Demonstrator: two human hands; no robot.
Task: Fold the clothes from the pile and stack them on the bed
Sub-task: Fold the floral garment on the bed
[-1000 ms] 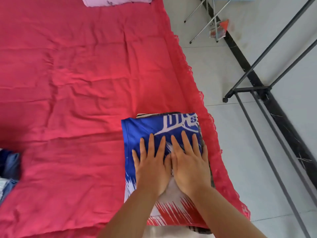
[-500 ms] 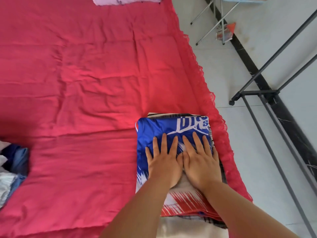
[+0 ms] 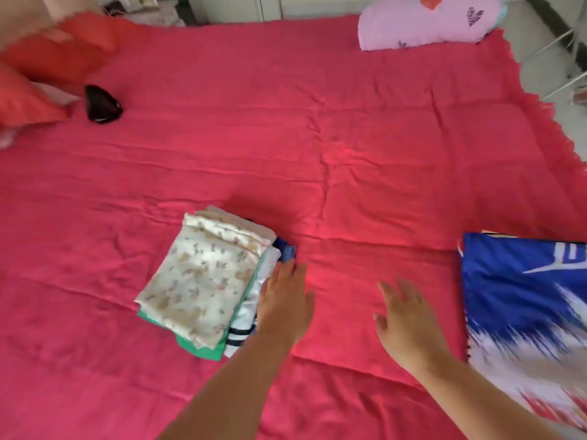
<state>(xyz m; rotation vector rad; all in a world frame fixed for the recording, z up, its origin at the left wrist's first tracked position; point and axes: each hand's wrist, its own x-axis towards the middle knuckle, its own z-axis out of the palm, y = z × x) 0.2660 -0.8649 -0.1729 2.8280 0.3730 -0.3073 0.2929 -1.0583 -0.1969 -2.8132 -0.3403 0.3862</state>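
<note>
The left hand point(image 3: 282, 300) lies flat with straight fingers against the right side of the pile of clothes point(image 3: 203, 281). Its fingertips reach toward a blue garment point(image 3: 286, 250) that pokes out at the pile's far right corner, and it grips nothing. The right hand point(image 3: 409, 322) is open with fingers spread and empty, well to the right of the pile over the bare red bed point(image 3: 349, 122). It is too blurred to tell whether it touches the cover.

A floral cloth point(image 3: 197, 277) tops the pile, with green and striped pieces showing under its near edge. Far right of the pile, at the bed's edge, a folded blue jersey point(image 3: 514, 281) lies on top of a stack. That garment looks finished, so the step in hand seems to be fetching the next piece. The next move calls for the fingers to close on one garment and draw it free without dragging the others along.
</note>
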